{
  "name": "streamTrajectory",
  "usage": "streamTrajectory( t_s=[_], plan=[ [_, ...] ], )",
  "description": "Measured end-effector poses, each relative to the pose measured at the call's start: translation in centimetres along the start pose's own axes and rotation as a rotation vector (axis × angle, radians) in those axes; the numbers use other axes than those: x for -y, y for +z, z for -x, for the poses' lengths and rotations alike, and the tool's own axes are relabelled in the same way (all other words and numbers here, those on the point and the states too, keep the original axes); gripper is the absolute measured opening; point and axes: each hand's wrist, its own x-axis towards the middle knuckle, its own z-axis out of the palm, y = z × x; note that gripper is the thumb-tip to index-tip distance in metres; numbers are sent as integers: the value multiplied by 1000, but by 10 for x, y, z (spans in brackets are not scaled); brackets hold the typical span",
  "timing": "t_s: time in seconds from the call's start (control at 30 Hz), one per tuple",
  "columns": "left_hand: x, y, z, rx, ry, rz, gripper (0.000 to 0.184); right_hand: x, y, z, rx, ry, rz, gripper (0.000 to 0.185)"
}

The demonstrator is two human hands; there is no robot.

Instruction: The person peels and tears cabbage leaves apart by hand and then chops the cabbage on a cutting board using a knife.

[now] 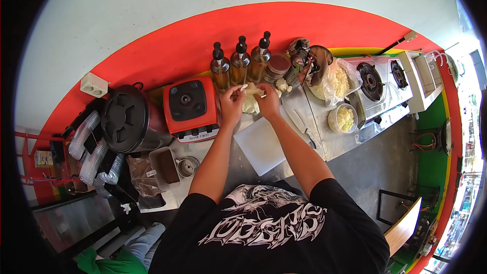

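Observation:
Both my hands are at the back of the steel counter, holding up a pale, thin, see-through plastic bag (251, 102). My left hand (231, 104) is closed in a pinch on the bag's left edge. The fingers of my right hand (268, 100) grip its right edge. Something pale shows in the bag, too small to name. In front of my hands lies a white cutting board (259, 147). A knife (300, 122) rests on the counter, right of my right forearm. Small whitish pieces (283, 85) sit just beyond my right hand.
Several bottles with black pourers (239, 62) stand behind my hands. To the left are a red blender base (188, 106) and a large black lidded bin (129, 119). Rightward are a bag of shredded cabbage (335, 82), a tub of shreds (343, 118) and a gas stove (378, 83). Another person's green sleeve (109, 263) shows below.

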Motion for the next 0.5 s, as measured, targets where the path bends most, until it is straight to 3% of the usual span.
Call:
streamTrajectory(
  t_s=[0.1,0.17,0.23,0.3,0.4,0.5],
  plan=[
    [-4,2,-3,52,-15,23,18,8,-7,7,-127,-106,228,39],
    [-13,8,-6,70,3,39,15,13,-13,8,62,126,51,37],
    [-17,11,-8,89,14,57,13,5,-13,11,74,163,-57,35],
    [-21,10,-15,218,-154,144,13,-1,-11,14,89,196,-168,33],
    [-23,10,-20,334,-216,90,15,-7,-10,18,81,246,-382,31],
    [-3,14,-24,163,-82,-45,18,-11,-10,18,66,303,-413,27]
  ],
)
